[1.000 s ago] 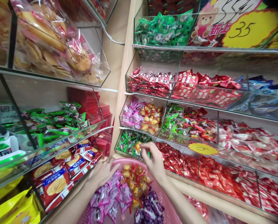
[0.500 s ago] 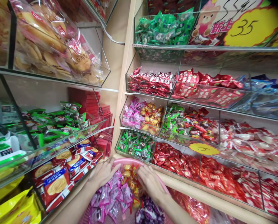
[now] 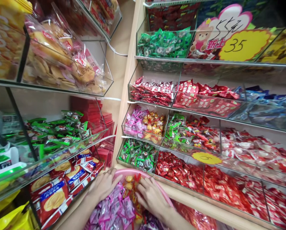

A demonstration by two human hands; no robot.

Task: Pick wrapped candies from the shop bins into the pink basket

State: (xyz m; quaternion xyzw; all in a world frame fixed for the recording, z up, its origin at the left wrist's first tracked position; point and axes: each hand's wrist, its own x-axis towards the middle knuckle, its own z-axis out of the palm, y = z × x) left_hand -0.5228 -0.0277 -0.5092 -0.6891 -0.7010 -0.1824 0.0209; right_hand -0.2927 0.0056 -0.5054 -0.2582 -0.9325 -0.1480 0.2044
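A pink plastic basket [image 3: 162, 191] is low in front of me, against the shelf corner. My left hand [image 3: 105, 182] is closed over its left rim, thumb on the inner side. Inside lie pink-purple wrapped candies [image 3: 111, 206] on the left and gold candies with red wrapper ends [image 3: 129, 186] in the middle. Dark purple wrapped sweets [image 3: 151, 222] show at the bottom, partly cut off. My right hand [image 3: 150, 195] reaches over the right side of the basket, its bent fingers slightly apart and touching the gold candies. What lies under the palm is hidden.
Clear-fronted bins of red-wrapped sweets [image 3: 178, 169] and green-wrapped sweets [image 3: 137, 156] rise behind the basket. Left shelves hold packaged biscuits [image 3: 53, 198] and bread packs [image 3: 49, 48]. A wooden ledge [image 3: 188, 196] runs along the right. Yellow price tags [image 3: 206, 157] hang on bins.
The view has tilted upward, so the shelves and basket sit lower in the picture. My right hand has shifted slightly over the gold candies; my left stays on the rim.
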